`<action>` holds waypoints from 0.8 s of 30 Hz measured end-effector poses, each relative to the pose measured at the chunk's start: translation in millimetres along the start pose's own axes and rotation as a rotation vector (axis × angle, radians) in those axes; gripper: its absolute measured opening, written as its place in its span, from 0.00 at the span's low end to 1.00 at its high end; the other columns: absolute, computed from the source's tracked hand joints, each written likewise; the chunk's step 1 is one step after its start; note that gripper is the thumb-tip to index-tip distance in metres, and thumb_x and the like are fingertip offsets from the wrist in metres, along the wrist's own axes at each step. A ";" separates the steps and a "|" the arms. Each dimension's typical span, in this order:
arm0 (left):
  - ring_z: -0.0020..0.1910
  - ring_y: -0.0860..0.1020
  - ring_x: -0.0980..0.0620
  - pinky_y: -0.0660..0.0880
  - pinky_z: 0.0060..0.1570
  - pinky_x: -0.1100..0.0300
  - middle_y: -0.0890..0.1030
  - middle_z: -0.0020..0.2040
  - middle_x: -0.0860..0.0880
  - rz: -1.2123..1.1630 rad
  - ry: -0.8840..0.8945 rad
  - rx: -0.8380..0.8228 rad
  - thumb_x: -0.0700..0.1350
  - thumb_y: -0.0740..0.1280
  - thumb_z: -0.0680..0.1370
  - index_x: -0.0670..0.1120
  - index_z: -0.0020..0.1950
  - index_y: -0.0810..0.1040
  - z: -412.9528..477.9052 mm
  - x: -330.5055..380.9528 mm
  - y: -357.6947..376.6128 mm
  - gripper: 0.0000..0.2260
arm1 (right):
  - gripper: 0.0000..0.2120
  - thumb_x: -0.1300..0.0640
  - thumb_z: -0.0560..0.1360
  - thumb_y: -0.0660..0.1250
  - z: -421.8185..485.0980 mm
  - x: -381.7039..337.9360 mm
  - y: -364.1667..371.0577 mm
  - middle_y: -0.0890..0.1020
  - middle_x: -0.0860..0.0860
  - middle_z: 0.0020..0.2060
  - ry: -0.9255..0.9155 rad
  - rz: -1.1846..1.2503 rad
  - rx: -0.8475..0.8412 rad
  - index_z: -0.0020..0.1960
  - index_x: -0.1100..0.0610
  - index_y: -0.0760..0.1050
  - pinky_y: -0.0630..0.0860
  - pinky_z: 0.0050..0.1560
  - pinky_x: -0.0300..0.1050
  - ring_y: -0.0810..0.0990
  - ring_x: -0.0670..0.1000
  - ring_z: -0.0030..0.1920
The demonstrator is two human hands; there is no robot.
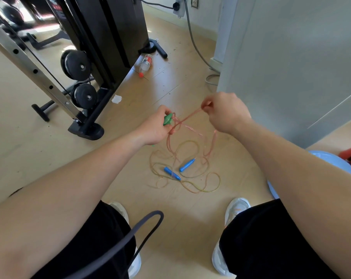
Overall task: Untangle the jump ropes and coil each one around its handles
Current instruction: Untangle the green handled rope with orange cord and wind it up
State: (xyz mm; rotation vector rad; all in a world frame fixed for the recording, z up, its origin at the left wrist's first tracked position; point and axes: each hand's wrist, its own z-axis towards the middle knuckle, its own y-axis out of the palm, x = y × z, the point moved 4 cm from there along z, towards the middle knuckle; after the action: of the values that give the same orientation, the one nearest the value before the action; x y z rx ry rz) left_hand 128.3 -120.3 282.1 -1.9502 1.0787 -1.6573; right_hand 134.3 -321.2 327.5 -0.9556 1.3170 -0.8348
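Note:
My left hand [155, 127] grips green handles [168, 119] of a jump rope. Its pink rope [189, 115] runs taut up to my right hand [223, 111], which pinches it between thumb and fingers. More pink rope hangs down in loops toward the floor. On the wooden floor below lies a second rope [206, 186], yellowish and loosely tangled, with two blue handles [187, 165] [172, 173] lying in its loops. The pink loops overlap the yellowish rope near its top.
A black weight machine [102, 37] with pulleys stands at the left. A plastic bottle [145, 64] lies on the floor beyond. A grey wall [291, 57] is at the right, with a light blue ball [327, 160] beside my right arm. My shoes [238, 207] flank a dark strap [142, 224].

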 end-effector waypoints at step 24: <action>0.50 0.82 0.45 0.78 0.55 0.43 0.83 0.49 0.50 -0.104 0.114 0.038 0.40 0.64 0.79 0.53 0.57 0.69 -5.3 19.7 7.2 0.11 | 0.06 0.50 0.77 0.67 -11.7 -24.5 27.2 0.84 0.42 0.33 -0.126 0.092 -0.282 0.43 0.46 0.80 0.80 0.45 0.47 0.82 0.45 0.39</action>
State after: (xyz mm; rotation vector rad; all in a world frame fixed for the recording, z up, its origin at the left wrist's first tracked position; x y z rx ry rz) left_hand 121.3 -138.5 291.6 -1.9384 0.9935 -1.8511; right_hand 119.6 -289.1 312.1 -1.1394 1.3800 -0.5169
